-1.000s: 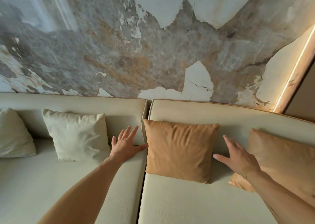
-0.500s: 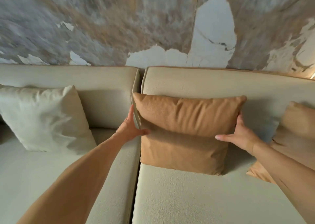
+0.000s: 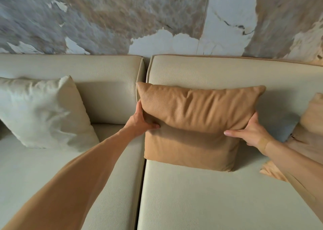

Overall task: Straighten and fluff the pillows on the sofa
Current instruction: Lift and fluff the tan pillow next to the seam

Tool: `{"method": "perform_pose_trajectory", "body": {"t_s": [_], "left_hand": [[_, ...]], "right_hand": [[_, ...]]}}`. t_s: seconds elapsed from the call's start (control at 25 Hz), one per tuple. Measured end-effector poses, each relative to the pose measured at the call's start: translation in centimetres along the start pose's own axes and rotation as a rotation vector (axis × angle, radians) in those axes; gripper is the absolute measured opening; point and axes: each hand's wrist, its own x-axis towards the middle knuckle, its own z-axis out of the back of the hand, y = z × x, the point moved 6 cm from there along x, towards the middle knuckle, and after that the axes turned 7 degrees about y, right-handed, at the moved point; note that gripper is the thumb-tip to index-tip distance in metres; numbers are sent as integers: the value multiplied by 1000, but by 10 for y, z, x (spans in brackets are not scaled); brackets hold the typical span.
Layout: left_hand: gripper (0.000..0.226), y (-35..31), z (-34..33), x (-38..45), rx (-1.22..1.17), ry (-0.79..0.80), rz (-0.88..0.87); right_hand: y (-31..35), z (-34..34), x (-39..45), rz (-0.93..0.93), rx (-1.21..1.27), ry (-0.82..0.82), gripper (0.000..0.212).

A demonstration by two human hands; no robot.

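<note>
Tan pillow sits gripped between left hand and right hand.

Behind the seating, a wall fills the far part of the view, finished in a weathered, peeling pattern of grey, rust-brown and tan. Off-white patches break through the pattern low at the centre. A tall off-white patch rises to the right of a thin vertical seam that runs down the wall.

bare seat before tan pillow
</note>
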Motion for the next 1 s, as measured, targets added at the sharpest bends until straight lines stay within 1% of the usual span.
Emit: {"method": "perform_pose_trajectory", "body": {"t_s": [0.16, 0.28, 0.4, 0.52, 0.64, 0.76, 0.84, 0.92, 1.0], "left_hand": [[106, 3, 16, -2, 35, -54, -15], [107, 9, 23, -4, 44, -87, -25], [107, 16, 29, -9, -7, -111, -31], [108, 24, 31, -9, -21, -102, -12], [113, 28, 27, -3, -8, -60, 12], [119, 39, 21, -2, -189, 5, 14], [122, 58, 10, -4, -234, 100, 47], [117, 84, -9, -3, -167, 175, 106], [102, 110, -27, 7, -127, 178, 152]], "right_hand": [[12, -11, -1, 86, -8, -19, 137], [15, -16, -2, 106, 9, -35, 135], [23, -22, -5, 141, 37, -41, 131], [26, -31, -6, 161, 67, -25, 129], [25, -35, -3, 164, 71, 6, 124], [14, -37, 1, 166, 103, 42, 123], [-4, -42, 6, 113, 64, 71, 128], [-30, -54, 15, 36, 10, 114, 129], [-53, -73, 25, 5, 45, 177, 135]]}}
